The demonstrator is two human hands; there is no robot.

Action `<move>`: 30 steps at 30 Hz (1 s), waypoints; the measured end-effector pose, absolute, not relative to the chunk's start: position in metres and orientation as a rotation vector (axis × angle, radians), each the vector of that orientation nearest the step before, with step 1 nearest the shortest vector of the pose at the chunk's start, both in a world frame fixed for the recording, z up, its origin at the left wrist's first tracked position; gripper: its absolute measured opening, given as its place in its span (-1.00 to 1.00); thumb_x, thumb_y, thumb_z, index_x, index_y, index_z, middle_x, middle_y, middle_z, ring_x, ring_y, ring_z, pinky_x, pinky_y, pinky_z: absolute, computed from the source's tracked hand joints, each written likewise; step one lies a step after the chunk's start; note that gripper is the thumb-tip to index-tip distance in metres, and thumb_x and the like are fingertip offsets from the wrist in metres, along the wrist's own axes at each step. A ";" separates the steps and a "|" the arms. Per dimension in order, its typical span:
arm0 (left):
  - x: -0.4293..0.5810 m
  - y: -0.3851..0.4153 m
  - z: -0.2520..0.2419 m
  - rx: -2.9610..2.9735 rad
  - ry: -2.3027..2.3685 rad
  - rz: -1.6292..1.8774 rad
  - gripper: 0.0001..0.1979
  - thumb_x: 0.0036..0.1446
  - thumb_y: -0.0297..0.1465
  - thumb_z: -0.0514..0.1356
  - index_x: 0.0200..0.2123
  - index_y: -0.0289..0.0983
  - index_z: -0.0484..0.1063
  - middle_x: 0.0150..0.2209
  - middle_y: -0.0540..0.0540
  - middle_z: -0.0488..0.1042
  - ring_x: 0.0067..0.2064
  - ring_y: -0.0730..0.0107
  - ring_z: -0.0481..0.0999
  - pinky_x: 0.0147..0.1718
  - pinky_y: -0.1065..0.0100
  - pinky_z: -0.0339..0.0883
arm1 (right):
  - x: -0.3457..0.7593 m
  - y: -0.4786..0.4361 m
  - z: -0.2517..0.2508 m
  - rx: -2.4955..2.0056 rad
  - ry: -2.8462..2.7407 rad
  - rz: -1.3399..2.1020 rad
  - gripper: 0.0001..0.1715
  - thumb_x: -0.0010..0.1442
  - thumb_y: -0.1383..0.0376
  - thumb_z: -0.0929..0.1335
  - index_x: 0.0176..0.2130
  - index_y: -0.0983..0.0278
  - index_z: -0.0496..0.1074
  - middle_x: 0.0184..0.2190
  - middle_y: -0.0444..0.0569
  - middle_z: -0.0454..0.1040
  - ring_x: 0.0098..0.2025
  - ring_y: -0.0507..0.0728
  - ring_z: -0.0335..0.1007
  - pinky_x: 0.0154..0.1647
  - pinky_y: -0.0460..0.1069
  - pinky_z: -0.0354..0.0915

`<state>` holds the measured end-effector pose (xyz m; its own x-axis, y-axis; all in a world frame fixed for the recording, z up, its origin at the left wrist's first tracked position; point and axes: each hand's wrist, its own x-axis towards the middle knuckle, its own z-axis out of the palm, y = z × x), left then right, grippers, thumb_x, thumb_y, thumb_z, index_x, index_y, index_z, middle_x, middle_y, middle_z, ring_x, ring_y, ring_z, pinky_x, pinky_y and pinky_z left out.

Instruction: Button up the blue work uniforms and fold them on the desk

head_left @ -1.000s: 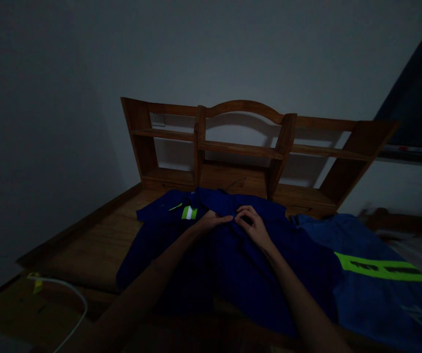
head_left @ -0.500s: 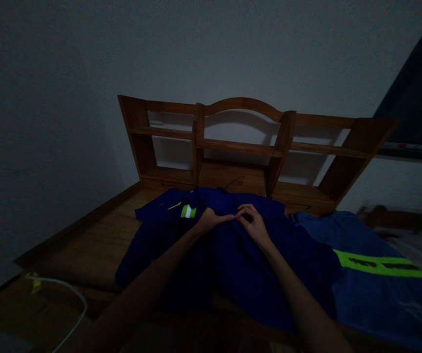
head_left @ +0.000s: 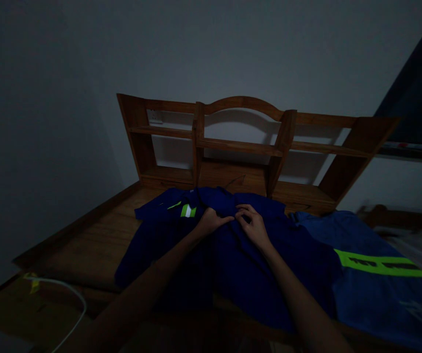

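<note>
A dark blue work jacket with a yellow-green and silver reflective patch lies spread over the wooden surface in the middle. My left hand is at the jacket's front, its thumb stretched to the right and its other fingers folded into the cloth. Just beside it, my right hand pinches the jacket's front edge between thumb and fingers. The tips of both hands almost meet. Whatever small part lies between the fingertips is too dark to make out.
Behind the jacket stands a wooden shelf unit against the wall. A lighter blue garment with a yellow-green band lies at the right. A white cable curves at the lower left, near the wooden board's edge.
Both hands stay at almost the same place on the jacket's front. The left thumb has shifted very slightly; the jacket lies as before.
</note>
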<state>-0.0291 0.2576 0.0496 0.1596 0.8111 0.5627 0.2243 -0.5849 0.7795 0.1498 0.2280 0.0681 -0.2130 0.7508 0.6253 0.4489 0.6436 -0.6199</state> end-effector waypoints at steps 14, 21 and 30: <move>-0.028 0.254 0.053 2.018 1.131 1.409 -0.67 -0.08 -0.17 0.29 -0.33 -0.32 0.49 -0.29 -0.12 0.55 -0.26 0.23 0.51 -0.19 0.28 0.36 | 0.152 0.242 0.060 -0.951 -1.685 0.492 -0.77 0.08 0.10 0.37 -0.38 0.21 0.50 -0.21 -0.02 0.44 -0.10 0.14 0.35 0.00 0.09 0.22; -0.027 0.259 0.047 1.912 1.125 1.481 -0.55 -0.12 -0.17 0.31 -0.20 -0.35 0.44 -0.19 -0.19 0.52 -0.17 0.21 0.50 -0.12 0.22 0.33 | 0.149 0.242 0.059 -0.929 -1.611 0.588 -0.73 0.07 0.14 0.37 -0.24 0.24 0.42 -0.29 -0.05 0.46 -0.24 0.10 0.41 -0.13 0.03 0.31; -0.027 0.258 0.053 1.827 0.965 1.465 -0.57 -0.12 -0.25 0.33 -0.16 -0.30 0.42 -0.16 -0.15 0.52 -0.03 0.23 0.44 0.07 0.17 0.20 | 0.149 0.230 0.064 -0.986 -1.829 0.261 -0.78 0.17 0.25 0.30 -0.16 0.18 0.44 -0.26 -0.04 0.43 -0.19 0.13 0.35 -0.11 0.04 0.26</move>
